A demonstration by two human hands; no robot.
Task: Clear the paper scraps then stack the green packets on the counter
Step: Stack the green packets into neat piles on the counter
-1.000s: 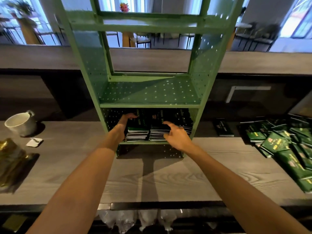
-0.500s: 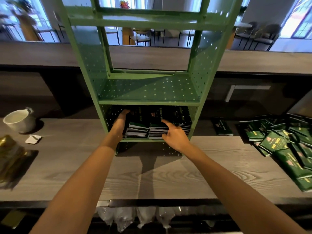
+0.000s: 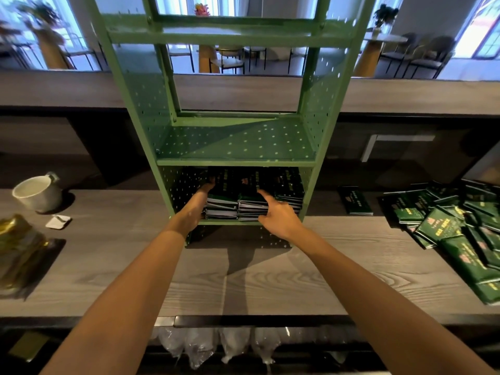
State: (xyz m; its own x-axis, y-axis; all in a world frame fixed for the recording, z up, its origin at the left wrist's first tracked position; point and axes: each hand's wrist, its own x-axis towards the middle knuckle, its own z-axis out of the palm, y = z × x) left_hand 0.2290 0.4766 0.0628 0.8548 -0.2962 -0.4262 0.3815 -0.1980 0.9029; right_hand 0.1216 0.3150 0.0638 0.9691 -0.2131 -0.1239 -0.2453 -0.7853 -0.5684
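Stacks of green packets [image 3: 243,197] fill the bottom shelf of a green perforated metal rack [image 3: 235,142] on the wooden counter [image 3: 243,272]. My left hand [image 3: 196,205] reaches into the shelf, its straight fingers against the left side of the left stack. On the right, my right hand [image 3: 276,215] rests on the front of the middle stack with the index finger laid on top. A loose heap of green packets [image 3: 454,228] lies on the counter at the right. One packet [image 3: 355,203] lies alone beside the rack. A white paper scrap [image 3: 58,221] lies at the left.
A white cup [image 3: 38,193] stands at the far left of the counter, with a gold foil bag [image 3: 16,250] in front of it. A raised wooden ledge [image 3: 81,90] runs behind the rack. Plastic bags [image 3: 216,347] hang below the counter's front edge.
The view has shifted slightly downward. Both hands stay at the bottom-shelf stacks; my left hand has slid a little deeper along the left stack.
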